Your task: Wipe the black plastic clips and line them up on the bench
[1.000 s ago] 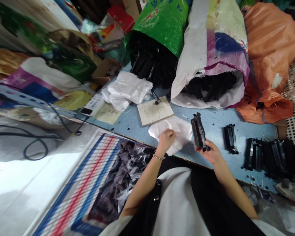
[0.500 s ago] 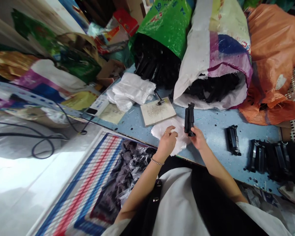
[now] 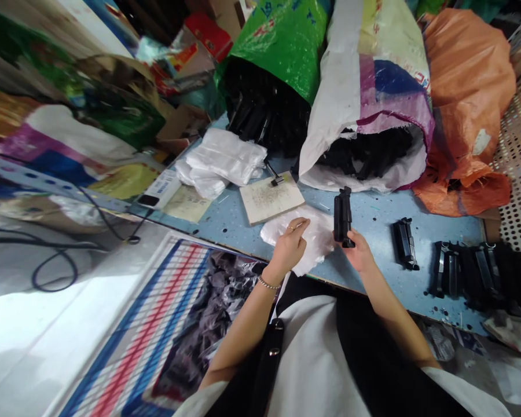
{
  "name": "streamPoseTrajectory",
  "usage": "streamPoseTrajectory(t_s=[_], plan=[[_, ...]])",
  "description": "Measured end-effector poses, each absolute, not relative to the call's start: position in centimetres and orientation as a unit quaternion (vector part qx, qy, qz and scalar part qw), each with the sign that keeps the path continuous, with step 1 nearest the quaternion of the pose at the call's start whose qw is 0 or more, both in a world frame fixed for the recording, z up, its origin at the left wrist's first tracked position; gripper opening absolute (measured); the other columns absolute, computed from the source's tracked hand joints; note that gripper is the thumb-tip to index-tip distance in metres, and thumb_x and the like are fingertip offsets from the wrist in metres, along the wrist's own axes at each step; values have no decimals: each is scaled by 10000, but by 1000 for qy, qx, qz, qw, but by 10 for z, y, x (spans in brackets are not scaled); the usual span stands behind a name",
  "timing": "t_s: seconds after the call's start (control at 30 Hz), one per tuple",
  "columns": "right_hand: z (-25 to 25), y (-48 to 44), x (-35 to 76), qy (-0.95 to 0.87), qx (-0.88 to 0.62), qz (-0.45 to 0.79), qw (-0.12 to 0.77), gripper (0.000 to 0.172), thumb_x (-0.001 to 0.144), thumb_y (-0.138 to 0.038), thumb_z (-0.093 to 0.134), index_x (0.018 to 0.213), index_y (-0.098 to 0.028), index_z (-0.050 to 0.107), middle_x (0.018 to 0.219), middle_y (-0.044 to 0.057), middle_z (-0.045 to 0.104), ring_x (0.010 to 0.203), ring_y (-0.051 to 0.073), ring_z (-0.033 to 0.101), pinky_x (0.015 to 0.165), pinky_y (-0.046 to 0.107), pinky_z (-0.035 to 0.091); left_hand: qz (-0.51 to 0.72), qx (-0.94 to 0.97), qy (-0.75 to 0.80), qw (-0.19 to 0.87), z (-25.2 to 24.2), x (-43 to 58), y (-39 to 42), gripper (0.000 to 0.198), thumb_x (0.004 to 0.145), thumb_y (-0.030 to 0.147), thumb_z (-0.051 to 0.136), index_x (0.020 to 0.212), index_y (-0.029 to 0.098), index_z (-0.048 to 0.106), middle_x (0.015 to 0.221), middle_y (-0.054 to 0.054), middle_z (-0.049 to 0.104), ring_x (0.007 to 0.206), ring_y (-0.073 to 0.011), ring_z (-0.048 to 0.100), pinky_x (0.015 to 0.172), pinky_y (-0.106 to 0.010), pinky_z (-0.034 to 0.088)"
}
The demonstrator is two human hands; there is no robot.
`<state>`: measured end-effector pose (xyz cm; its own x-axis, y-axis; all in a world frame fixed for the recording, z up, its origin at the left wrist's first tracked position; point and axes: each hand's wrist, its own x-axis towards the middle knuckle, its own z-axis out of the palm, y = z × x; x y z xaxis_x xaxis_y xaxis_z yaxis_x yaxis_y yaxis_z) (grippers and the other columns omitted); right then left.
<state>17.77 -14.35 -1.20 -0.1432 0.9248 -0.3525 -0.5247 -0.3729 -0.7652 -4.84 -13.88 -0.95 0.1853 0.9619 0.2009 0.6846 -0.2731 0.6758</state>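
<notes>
In the head view, the right hand (image 3: 359,255) had its fingers closed around the lower end of a long black plastic part (image 3: 342,215), holding it nearly upright above the blue speckled table (image 3: 373,223), just beside the right edge of a thin white plastic bag (image 3: 319,234). The left hand (image 3: 289,246) lay on that bag with its fingers stretched out and loosely spread, pressing on the film rather than gripping it; it held nothing.

A second before, the right hand had held the same part further to the right, well clear of the bag, while the left hand's fingers were bunched on the film. Half a second before, the part stood over the bag, close to the left hand. Now it had drawn slightly back to the bag's edge and the left fingers had flattened out. As I judge it, part and bag had been brought together, but the part was not inside the bag.

To the right, another black part (image 3: 404,243) lay alone on the table, and beyond it a row of similar black parts (image 3: 473,272). Behind stood a green sack (image 3: 282,40), a white woven sack (image 3: 364,87) and an orange sack (image 3: 464,87), the first two showing black pieces at their mouths. A heap of folded white bags (image 3: 226,159) and a pale flat board (image 3: 271,198) lay to the left.
</notes>
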Motion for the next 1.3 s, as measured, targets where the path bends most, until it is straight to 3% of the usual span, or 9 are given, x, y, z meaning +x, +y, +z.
streamPoseTrajectory(t_s=[0.2, 0.3, 0.53, 0.77, 0.87, 1.0, 1.07, 1.17, 1.3], plan=[[1, -185, 197, -139, -305, 889, 313, 564, 806, -596, 517, 1115, -141, 641, 873, 63, 670, 667, 130, 535, 578, 260, 552, 321, 741, 544, 228, -11, -51, -137, 624, 792, 13, 419, 1372, 191, 566, 1402, -122, 563, 1290, -230, 574, 1076, -393, 511], [-8, -191, 185, -98, -272, 921, 262, 556, 837, -587, 515, 1138, -132, 621, 827, 26, 621, 581, 80, 434, 497, 174, 511, 328, 740, 545, 219, -15, -48, -142, 659, 801, 13, 430, 1431, 191, 505, 1453, -136, 520, 1327, -233, 551, 1068, -377, 520], [-29, -167, 158, -75, -219, 897, 376, 584, 858, -606, 527, 1168, -120, 615, 785, -9, 581, 511, 65, 374, 442, 130, 460, 328, 804, 470, 160, -26, -34, -174, 681, 897, 13, 379, 1550, 205, 335, 1490, -149, 490, 1415, -243, 474, 1143, -407, 479], [-22, -175, 141, -319, -488, 707, 400, 327, 736, -427, 761, 935, -205, 626, 825, -13, 615, 732, 150, 588, 598, 268, 564, 360, 832, 372, 198, -13, -29, -194, 705, 942, 21, 370, 1588, 275, 247, 1469, -124, 504, 1373, -221, 514, 1137, -410, 492], [-23, -182, 143, -339, -532, 632, 451, 421, 731, -417, 760, 1043, -246, 535, 871, -42, 566, 702, 131, 583, 604, 273, 561, 359, 836, 343, 235, -15, -29, -204, 733, 912, -14, 382, 1569, 296, 286, 1449, -122, 503, 1301, -211, 570, 1093, -412, 529], [-17, -195, 145, -426, -579, 539, 438, 563, 761, -373, 755, 1198, -267, 415, 1001, -15, 580, 709, 128, 607, 701, 324, 571, 335, 816, 379, 278, -22, -21, -208, 811, 840, 8, 497, 1572, 270, 265, 1591, -197, 296, 1166, -224, 645, 910, -384, 617], [-5, -203, 142, -514, -564, 516, 389, 531, 800, -359, 729, 1230, -241, 440, 1089, 39, 613, 862, 173, 652, 829, 369, 564, 348, 811, 374, 285, -16, -16, -207, 741, 836, 61, 567, 1528, 233, 362, 1568, -192, 368, 1258, -266, 598, 946, -403, 602], [19, -210, 145, -631, -430, 566, 311, 586, 851, -365, 703, 1366, -238, 454, 1301, 99, 607, 1139, 231, 633, 993, 409, 514, 413, 768, 393, 293, 15, -36, -211, 371, 913, 127, 565, 1263, 233, 628, 1313, -115, 644, 1216, -220, 629, 1023, -382, 553], [38, -192, 193, -675, -460, 515, 260, 526, 907, -414, 637, 1393, -251, 519, 1325, 106, 625, 1133, 251, 644, 975, 426, 519, 304, 729, 472, 391, 70, -134, -235, 167, 914, 302, 627, 1029, 251, 737, 1035, -58, 749, 982, -203, 710, 905, -319, 581]])
